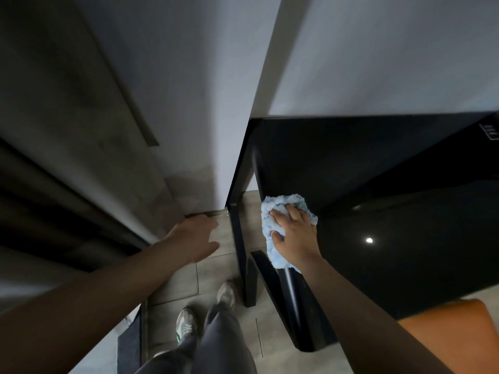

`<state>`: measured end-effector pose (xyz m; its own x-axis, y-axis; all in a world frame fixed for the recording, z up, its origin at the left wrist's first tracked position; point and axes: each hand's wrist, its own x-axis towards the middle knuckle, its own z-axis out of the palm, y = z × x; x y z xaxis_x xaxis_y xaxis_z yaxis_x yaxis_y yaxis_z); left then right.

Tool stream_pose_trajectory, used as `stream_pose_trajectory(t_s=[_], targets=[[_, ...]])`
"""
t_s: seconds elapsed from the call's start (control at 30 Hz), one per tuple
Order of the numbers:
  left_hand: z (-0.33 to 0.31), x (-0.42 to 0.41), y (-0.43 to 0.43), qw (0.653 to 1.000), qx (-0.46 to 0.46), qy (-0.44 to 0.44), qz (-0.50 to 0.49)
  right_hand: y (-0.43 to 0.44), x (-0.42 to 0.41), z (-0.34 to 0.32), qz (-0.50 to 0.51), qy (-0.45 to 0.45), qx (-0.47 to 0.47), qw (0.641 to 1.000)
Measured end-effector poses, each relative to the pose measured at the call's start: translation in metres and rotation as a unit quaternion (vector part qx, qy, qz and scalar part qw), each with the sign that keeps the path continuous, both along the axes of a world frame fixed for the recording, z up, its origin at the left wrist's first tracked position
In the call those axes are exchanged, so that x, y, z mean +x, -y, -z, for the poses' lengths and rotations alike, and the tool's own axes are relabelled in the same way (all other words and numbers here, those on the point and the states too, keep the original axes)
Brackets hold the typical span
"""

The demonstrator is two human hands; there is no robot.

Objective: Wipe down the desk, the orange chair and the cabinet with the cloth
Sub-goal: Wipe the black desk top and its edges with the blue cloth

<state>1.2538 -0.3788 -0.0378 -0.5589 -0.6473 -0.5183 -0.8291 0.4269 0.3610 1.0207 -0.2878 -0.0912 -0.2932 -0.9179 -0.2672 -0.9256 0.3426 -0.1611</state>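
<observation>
Head view: R hand [294,234] on cloth [279,211] at desk [391,217] edge

R hand: palm down, fingers spread and fairly straight, pressing the cloth flat, not clenched. Cloth: light blue, fluffy, bunched under the fingers. It lies on the desk's left edge near the far corner, w/ its lower end hanging over the edge.

L hand [195,238]: released, fingers loose, holds nothing. It hangs over the floor [178,282] just beside the wall [189,103] base, left of the desk leg [240,252]. Slightly blurred.

Desk: black, glossy top, far edge against the wall. A bright spot [369,240] reflects in the top, right of R hand.

Chair [453,336]: orange, bottom right, partly under the R forearm, at the desk's near edge.

Floor: grey tile. Two pale shoes [186,327] and grey trousers [216,346] below, between the arms. A dark mat [129,344] lies bottom left.
</observation>
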Motion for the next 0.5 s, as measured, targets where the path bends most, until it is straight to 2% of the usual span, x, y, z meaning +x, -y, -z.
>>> stream_pose_trajectory(t_s=[0.27, 0.5], targets=[[0.010, -0.008, -0.020, 0.998, 0.027, 0.009, 0.049, -0.039, 0.010, 0.000, 0.022, 0.012, -0.011, 1.000], [0.008, -0.045, -0.023, 0.995, 0.028, -0.017, 0.095, -0.085, 0.018, 0.008, 0.059, 0.013, -0.044, 0.997]])
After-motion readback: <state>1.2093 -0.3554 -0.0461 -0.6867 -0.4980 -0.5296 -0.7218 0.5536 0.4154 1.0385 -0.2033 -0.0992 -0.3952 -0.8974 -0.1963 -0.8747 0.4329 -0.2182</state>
